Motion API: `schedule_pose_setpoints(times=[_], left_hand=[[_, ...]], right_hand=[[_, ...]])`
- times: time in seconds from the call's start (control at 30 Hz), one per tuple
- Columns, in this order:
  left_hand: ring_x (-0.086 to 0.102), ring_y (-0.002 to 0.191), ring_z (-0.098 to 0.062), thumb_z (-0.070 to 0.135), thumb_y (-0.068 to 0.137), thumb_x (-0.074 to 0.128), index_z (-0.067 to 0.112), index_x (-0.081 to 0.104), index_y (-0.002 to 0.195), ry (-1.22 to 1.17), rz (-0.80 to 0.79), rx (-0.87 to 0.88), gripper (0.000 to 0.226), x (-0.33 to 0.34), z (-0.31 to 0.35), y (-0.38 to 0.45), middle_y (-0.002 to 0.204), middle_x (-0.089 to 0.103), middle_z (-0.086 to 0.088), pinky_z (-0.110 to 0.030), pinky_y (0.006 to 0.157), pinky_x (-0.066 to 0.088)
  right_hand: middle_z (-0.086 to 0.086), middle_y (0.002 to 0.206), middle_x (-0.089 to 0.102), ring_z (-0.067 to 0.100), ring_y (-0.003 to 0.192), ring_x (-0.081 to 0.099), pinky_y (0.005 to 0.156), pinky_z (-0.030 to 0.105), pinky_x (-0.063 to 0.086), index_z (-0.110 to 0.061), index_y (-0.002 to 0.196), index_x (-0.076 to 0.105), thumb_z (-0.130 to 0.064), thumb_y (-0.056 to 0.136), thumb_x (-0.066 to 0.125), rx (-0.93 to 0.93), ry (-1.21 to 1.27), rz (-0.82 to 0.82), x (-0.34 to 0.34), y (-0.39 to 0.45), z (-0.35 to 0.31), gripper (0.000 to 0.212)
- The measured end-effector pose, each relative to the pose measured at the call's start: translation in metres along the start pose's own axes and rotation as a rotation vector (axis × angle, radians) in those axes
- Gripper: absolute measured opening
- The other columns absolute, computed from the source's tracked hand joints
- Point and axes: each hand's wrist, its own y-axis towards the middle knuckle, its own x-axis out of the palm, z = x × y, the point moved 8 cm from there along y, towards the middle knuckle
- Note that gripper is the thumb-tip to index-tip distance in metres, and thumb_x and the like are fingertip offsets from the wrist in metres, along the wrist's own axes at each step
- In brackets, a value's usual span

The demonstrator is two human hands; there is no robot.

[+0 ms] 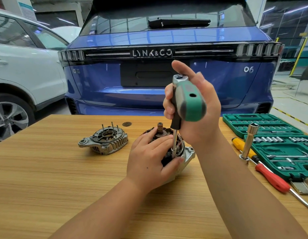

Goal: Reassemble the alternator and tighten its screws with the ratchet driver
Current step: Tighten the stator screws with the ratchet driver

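The alternator body (187, 155), with copper windings and its rotor shaft (160, 126) pointing up, stands on the wooden table (54, 169). My left hand (149, 163) grips it from the near side, fingers over the windings and thumb on the housing edge. My right hand (196, 107) holds the green and grey ratchet driver (189, 99) upright. The driver's shaft and socket (174, 145) come down onto the alternator's right side. The separate rear cover (105, 141), with several thin screws standing up from it, lies to the left.
A green socket set case (270, 135) lies open at the right. Beside it are a long socket on an extension (249, 140), a yellow screwdriver (241, 145) and a red screwdriver (272, 178). A blue car (167, 40) stands behind the table, a white car (20, 66) at left.
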Motion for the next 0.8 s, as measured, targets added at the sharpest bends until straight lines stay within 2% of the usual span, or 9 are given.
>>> schedule_pose_setpoints(times=[0.07, 0.2, 0.3, 0.37, 0.47, 0.53, 0.6, 0.7, 0.8], left_hand=[[0.053, 0.135, -0.03, 0.057, 0.086, 0.056, 0.026, 0.075, 0.118, 0.0, -0.005, -0.004, 0.049, 0.0, 0.0, 0.0, 0.124, 0.071, 0.011, -0.044, 0.107, 0.039], [0.052, 0.135, -0.03, 0.057, 0.086, 0.056, 0.028, 0.074, 0.12, -0.005, -0.021, -0.013, 0.048, 0.002, -0.001, -0.001, 0.125, 0.07, 0.011, -0.044, 0.107, 0.039], [0.05, 0.138, -0.029, 0.06, 0.088, 0.054, 0.03, 0.072, 0.122, -0.003, -0.054, -0.03, 0.049, 0.006, -0.003, -0.001, 0.126, 0.069, 0.011, -0.047, 0.108, 0.039], [0.049, 0.138, -0.028, 0.06, 0.088, 0.054, 0.03, 0.073, 0.121, -0.01, -0.053, -0.027, 0.049, 0.006, -0.003, -0.001, 0.126, 0.07, 0.011, -0.048, 0.108, 0.039], [0.05, 0.137, -0.028, 0.059, 0.087, 0.055, 0.029, 0.074, 0.12, -0.018, -0.027, -0.018, 0.048, 0.003, -0.003, 0.0, 0.125, 0.07, 0.011, -0.046, 0.108, 0.038], [0.051, 0.136, -0.029, 0.057, 0.086, 0.056, 0.028, 0.074, 0.119, -0.017, -0.013, -0.007, 0.047, 0.002, -0.003, -0.001, 0.124, 0.07, 0.011, -0.046, 0.107, 0.039], [0.052, 0.135, -0.031, 0.056, 0.086, 0.058, 0.029, 0.074, 0.12, -0.019, -0.011, 0.002, 0.046, 0.003, -0.002, -0.001, 0.124, 0.07, 0.011, -0.048, 0.106, 0.042], [0.052, 0.136, -0.031, 0.055, 0.085, 0.059, 0.029, 0.073, 0.12, -0.024, -0.023, -0.008, 0.046, 0.004, -0.002, 0.0, 0.124, 0.07, 0.011, -0.051, 0.105, 0.044], [0.053, 0.135, -0.031, 0.055, 0.086, 0.059, 0.028, 0.073, 0.12, -0.018, -0.009, -0.003, 0.046, 0.003, -0.003, -0.001, 0.124, 0.071, 0.01, -0.051, 0.104, 0.045]], right_hand=[[0.008, 0.077, 0.05, 0.017, 0.055, 0.043, 0.05, 0.029, 0.035, -0.02, 0.122, 0.059, -0.042, 0.093, 0.043, 0.032, -0.032, 0.023, -0.001, 0.001, 0.002, 0.039], [0.0, 0.075, 0.056, 0.015, 0.056, 0.046, 0.052, 0.029, 0.038, -0.018, 0.117, 0.059, -0.035, 0.092, 0.054, 0.032, -0.111, 0.116, -0.004, 0.0, 0.002, 0.031], [-0.002, 0.062, 0.053, 0.012, 0.047, 0.042, 0.046, 0.025, 0.035, -0.021, 0.09, 0.068, -0.031, 0.092, 0.067, 0.019, -0.262, 0.27, -0.014, 0.0, -0.003, 0.01], [-0.003, 0.058, 0.051, 0.01, 0.045, 0.041, 0.047, 0.026, 0.034, -0.017, 0.083, 0.066, -0.028, 0.093, 0.07, 0.057, -0.286, 0.366, -0.027, 0.0, -0.004, 0.015], [-0.006, 0.065, 0.054, 0.009, 0.052, 0.045, 0.055, 0.026, 0.034, -0.012, 0.109, 0.06, -0.026, 0.094, 0.065, 0.19, -0.059, 0.206, -0.024, 0.001, 0.004, 0.021], [-0.005, 0.075, 0.057, 0.009, 0.059, 0.049, 0.058, 0.024, 0.038, -0.024, 0.121, 0.062, -0.021, 0.094, 0.06, 0.198, 0.081, 0.049, -0.012, 0.001, 0.005, 0.027], [0.0, 0.08, 0.058, 0.012, 0.061, 0.051, 0.057, 0.024, 0.042, -0.03, 0.121, 0.063, -0.013, 0.095, 0.058, 0.09, 0.008, 0.036, -0.009, 0.002, 0.001, 0.031], [0.005, 0.081, 0.058, 0.017, 0.058, 0.048, 0.054, 0.029, 0.042, -0.025, 0.122, 0.057, -0.003, 0.099, 0.054, -0.091, -0.229, 0.099, -0.006, 0.0, -0.009, 0.032], [0.002, 0.076, 0.057, 0.017, 0.057, 0.047, 0.053, 0.033, 0.04, -0.027, 0.122, 0.054, -0.003, 0.094, 0.058, -0.11, -0.295, 0.075, -0.001, 0.001, -0.011, 0.038]])
